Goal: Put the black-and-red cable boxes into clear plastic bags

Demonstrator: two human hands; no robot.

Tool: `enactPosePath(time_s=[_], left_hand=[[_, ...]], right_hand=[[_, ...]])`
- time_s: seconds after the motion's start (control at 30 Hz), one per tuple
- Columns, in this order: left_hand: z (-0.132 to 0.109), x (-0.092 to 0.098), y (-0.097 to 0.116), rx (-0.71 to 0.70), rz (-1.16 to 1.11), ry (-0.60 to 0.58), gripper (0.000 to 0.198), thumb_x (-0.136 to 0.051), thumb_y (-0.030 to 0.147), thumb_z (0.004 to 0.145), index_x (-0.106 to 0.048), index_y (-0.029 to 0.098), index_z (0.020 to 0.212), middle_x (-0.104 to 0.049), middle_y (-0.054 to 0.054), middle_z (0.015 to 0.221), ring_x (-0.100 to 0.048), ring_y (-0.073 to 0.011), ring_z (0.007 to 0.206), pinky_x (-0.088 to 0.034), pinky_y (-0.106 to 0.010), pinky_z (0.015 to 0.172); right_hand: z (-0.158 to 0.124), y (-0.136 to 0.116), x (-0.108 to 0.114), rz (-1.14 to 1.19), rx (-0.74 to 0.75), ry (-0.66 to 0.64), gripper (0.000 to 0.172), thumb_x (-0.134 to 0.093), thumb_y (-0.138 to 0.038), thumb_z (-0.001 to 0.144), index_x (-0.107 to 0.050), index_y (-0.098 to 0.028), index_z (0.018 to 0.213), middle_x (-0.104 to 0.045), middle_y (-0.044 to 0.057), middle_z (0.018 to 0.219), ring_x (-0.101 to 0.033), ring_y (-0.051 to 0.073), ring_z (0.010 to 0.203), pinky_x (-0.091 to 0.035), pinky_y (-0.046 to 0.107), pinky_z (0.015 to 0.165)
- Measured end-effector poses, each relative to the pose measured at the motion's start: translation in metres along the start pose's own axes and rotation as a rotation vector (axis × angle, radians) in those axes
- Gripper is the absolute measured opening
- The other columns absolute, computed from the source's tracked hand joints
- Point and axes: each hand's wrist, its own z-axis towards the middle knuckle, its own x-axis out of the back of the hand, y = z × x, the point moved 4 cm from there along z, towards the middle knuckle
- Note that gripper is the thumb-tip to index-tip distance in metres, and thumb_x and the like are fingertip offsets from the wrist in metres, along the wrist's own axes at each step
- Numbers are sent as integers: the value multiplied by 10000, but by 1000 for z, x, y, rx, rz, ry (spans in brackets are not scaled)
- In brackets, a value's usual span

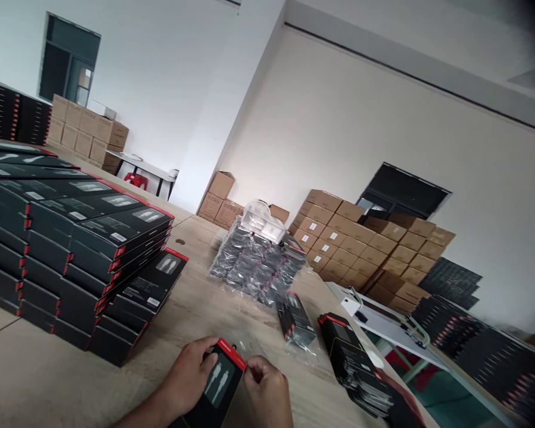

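My left hand (189, 377) is closed on a black cable box (218, 386) with a red top edge and two white plugs pictured on its front. The box is tilted above the table, its lower end cut off by the frame. Beside its upper right corner, my right hand (267, 386) is pinched closed; what sits between those fingers is hidden. A piece of clear plastic (249, 342) shows just behind the box and the right hand. To the left rises a large stack of similar boxes (84, 255).
A plastic-wrapped bundle of boxes (258, 261) stands ahead on the wooden table (182, 309). Closer lie a bagged small stack (295, 318) and a banded pile of flat black packages (352, 356). Brown cartons (348, 238) line the wall behind a white side table (383, 321).
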Motion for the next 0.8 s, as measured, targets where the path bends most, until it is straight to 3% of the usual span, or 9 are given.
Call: enactPosePath(time_s=[0.17,0.37,0.6,0.7,0.8], left_hand=[[-1,4,10,-12,27,-40,359,-472,191,806,-704,181,1080,-722,-65,1090,-630,-227,1044,-440,-308,949],[-2,6,10,8,16,-7,402,-482,191,796,-680,165,1144,-694,-71,1174,-605,-227,1118,-415,-300,1001],[-4,4,13,-8,-30,-149,393,-479,179,782,-704,189,1104,-721,-33,1117,-633,-212,1051,-450,-292,950],[-5,3,10,21,-32,-212,416,-495,171,755,-696,186,1118,-726,-24,1101,-638,-216,1034,-453,-293,938],[-8,-2,7,36,-44,-286,440,-490,168,745,-684,176,1140,-723,-31,1094,-638,-222,1027,-452,-307,927]], right_hand=[[0,-5,0,166,-84,49,206,-532,-355,736,-602,-200,619,-553,-12,558,-525,160,553,-413,248,536],[0,-4,-2,273,-123,54,210,-581,-384,720,-594,-192,638,-533,-20,580,-505,157,577,-410,251,553],[3,7,-2,454,-239,57,300,-689,-413,628,-602,-195,814,-619,-3,705,-592,191,663,-481,283,627],[3,17,-8,410,-233,44,332,-708,-369,599,-594,-197,859,-614,-14,692,-602,193,654,-482,283,622],[2,22,-9,224,-149,64,212,-667,-366,656,-592,-209,777,-561,-37,616,-556,172,582,-442,267,573]])
